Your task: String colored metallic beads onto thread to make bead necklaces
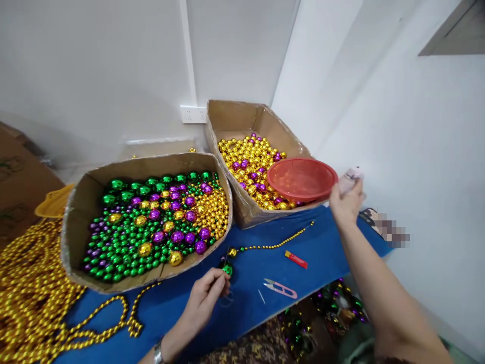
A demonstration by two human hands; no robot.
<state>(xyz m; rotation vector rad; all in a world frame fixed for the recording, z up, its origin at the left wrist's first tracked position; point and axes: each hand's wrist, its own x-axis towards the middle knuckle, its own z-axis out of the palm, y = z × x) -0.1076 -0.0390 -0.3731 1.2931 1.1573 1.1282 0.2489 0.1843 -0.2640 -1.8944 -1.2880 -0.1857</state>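
My left hand [210,290] is closed in a pinch on a thin needle [226,259] that points up from the fingertips. Right at those fingers are a shiny green ball [228,269] and a small purple bead [223,258]. A loop of fine clear thread [227,299] hangs under the hand. Past the needle, a strand of small gold beads [275,246] lies on the blue tabletop [250,273], with a larger gold ball [232,251] at its near end. My right hand [348,199], raised beside the red plastic bowl [303,179], is closed around a small whitish object of unclear kind [347,182].
Two cardboard boxes [146,288] [250,215] of gold, green and purple balls stand behind. Pink thread snips [281,288], a white stick [261,297] and a red-yellow cutter [296,259] lie near the front edge. Gold bead strings [34,293] pile up at left.
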